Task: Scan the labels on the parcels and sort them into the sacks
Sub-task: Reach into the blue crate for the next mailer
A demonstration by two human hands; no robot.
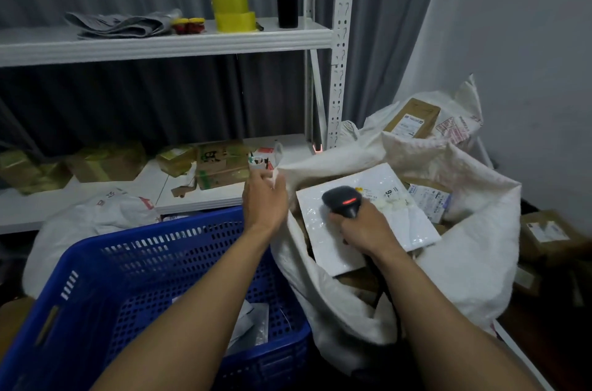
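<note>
Under the left forearm sits a blue crate (83, 262) with a few packets (253, 323) in its bottom. Just beyond it, the left hand (264, 201) curls its fingers round what seems to be the rim of the white sack (464, 230). The right hand (365, 227) grips a black scanner (342, 201), red light lit, over a flat white parcel (416, 224) lying atop the sack's contents, with its label (384, 192) just past the scanner's head. Beyond and right of that hand, a second sack (461, 102) holds a brown box (413, 117). Beyond the left hand, taped boxes (221, 163) stand on a white shelf (198, 195), and yellow tape rolls (234, 12) sit higher up.
</note>
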